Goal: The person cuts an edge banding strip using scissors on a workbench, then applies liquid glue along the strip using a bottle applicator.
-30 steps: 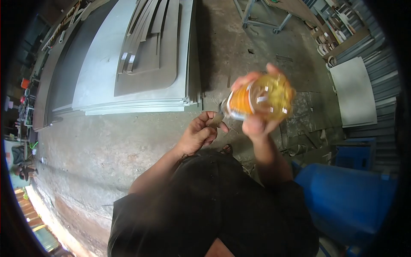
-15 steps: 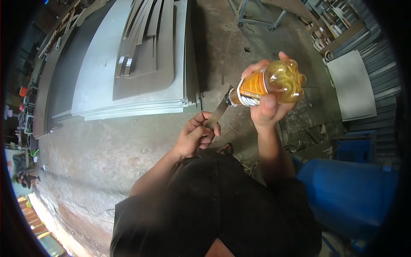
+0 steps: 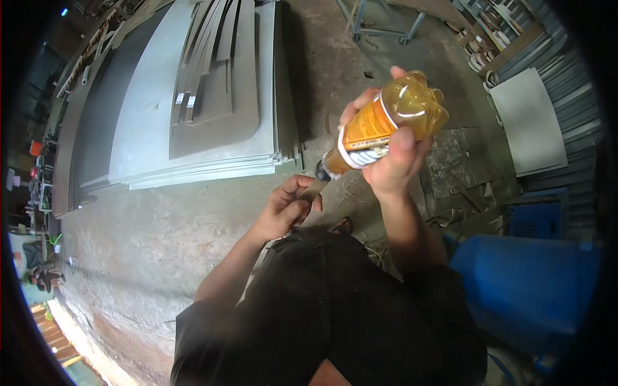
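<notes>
My right hand is wrapped round a plastic bottle with an orange label and yellowish liquid. The bottle is tilted, its base up to the right and its dark neck end down to the left. In my left hand is a thin, flat brownish-grey strip, pinched between the fingers. The dark tip of the bottle is at the strip's upper end; whether they touch is unclear.
Stacked metal sheets with narrow strips on top lie at the upper left. A wheeled frame stands at the top. At the right are a blue drum and a leaning pale panel. A person is at the far left.
The bottle has swung from a nearly level, blurred position to a steeper tilt and moved left and down since half a second ago. My left hand has shifted slightly left and down with the strip.
</notes>
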Demonstrator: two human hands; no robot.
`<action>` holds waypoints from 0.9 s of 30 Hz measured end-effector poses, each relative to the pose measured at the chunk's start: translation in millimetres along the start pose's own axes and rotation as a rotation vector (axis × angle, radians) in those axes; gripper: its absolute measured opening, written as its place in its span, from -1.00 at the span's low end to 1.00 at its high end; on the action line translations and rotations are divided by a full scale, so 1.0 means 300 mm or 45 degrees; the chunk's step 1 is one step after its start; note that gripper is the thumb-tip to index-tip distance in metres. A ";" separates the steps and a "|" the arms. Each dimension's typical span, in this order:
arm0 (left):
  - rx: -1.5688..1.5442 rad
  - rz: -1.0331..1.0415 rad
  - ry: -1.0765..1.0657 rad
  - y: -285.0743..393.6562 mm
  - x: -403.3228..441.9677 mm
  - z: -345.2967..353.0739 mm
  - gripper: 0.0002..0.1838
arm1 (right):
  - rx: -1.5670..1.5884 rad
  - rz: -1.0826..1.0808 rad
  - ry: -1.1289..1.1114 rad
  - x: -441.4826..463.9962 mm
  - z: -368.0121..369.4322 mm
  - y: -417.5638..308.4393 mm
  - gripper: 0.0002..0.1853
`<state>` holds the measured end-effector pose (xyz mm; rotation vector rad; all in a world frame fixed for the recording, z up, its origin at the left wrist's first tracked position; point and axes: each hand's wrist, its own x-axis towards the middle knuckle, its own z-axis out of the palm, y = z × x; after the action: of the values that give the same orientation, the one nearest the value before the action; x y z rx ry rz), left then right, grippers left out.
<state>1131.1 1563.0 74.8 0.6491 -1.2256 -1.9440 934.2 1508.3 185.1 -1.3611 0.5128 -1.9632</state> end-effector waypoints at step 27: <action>-0.088 -0.084 -0.056 -0.026 0.027 0.059 -0.27 | -0.044 -0.029 0.219 0.075 -0.229 0.004 -0.22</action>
<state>1110.8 1568.3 74.8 0.6212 -1.1713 -2.0562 866.0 1487.0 173.2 -1.2303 0.6158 -2.1104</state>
